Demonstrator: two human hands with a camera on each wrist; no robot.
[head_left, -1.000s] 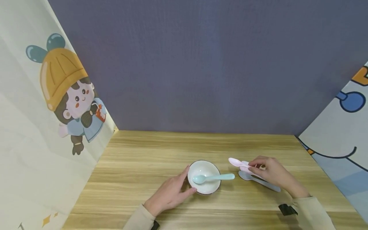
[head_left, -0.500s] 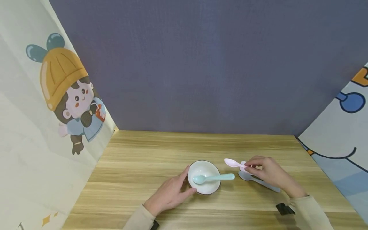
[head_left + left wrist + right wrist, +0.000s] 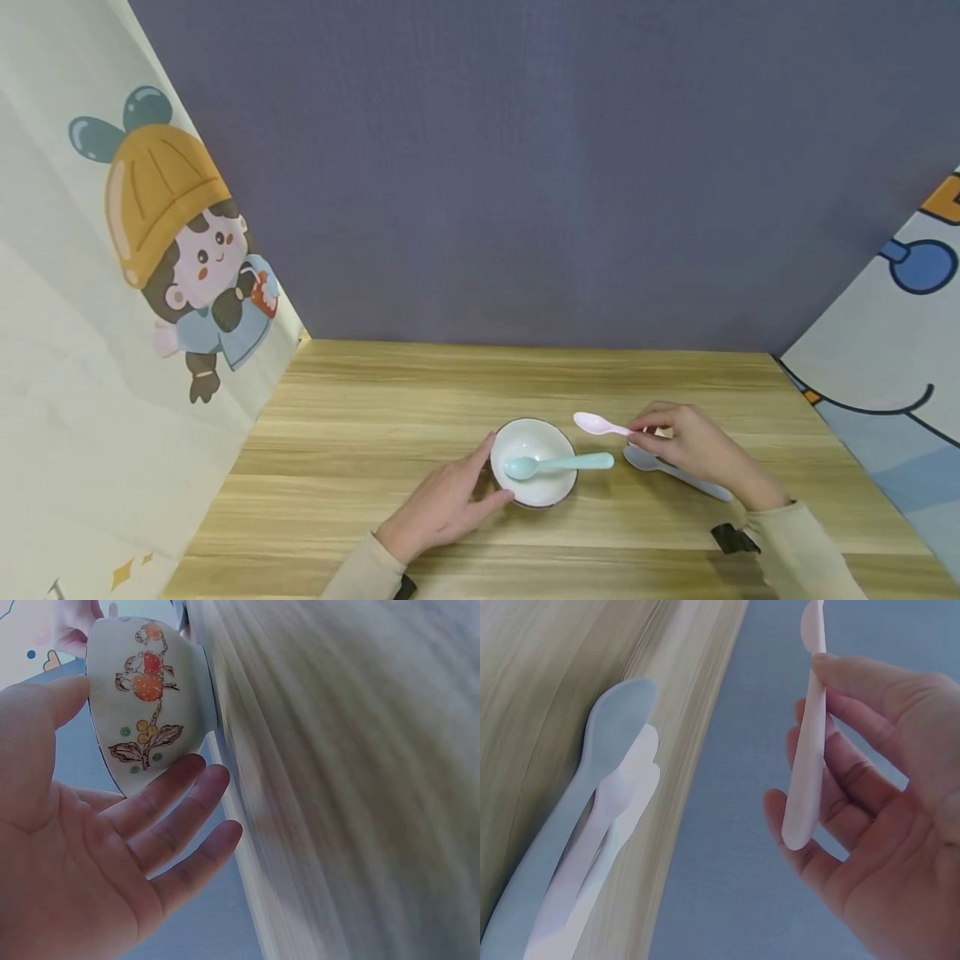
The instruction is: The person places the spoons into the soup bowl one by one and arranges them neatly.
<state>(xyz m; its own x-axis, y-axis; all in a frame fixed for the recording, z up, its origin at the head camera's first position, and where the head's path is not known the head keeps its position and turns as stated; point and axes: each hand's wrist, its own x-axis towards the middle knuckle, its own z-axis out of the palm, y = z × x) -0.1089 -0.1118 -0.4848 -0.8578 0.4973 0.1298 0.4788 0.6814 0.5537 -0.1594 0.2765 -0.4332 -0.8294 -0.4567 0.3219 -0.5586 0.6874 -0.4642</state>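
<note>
A white bowl [image 3: 514,433] with a dark rim stands on the table, with fruit and leaves painted on its outer wall [image 3: 112,720]. A mint-green spoon [image 3: 570,462] lies across it, its handle jutting past the right rim. My left hand [image 3: 446,504] rests against the bowl's left side, thumb and fairly straight fingers touching it. A pale pink spoon [image 3: 808,776] is pinched between the thumb and fingers of my right hand [image 3: 693,450], its scoop [image 3: 592,422] pointing left, raised above the table and right of the bowl.
Below my right hand a grey spoon [image 3: 686,479] lies on the wooden table [image 3: 375,417]. The right wrist view shows a pinkish spoon [image 3: 577,855] and a white spoon [image 3: 622,817] beside it. A dark grey panel [image 3: 525,208] stands behind the table, with printed walls on both sides.
My right hand has moved left with the pink spoon, bringing it nearer the bowl. The left hand, bowl and mint-green spoon have stayed in place.
</note>
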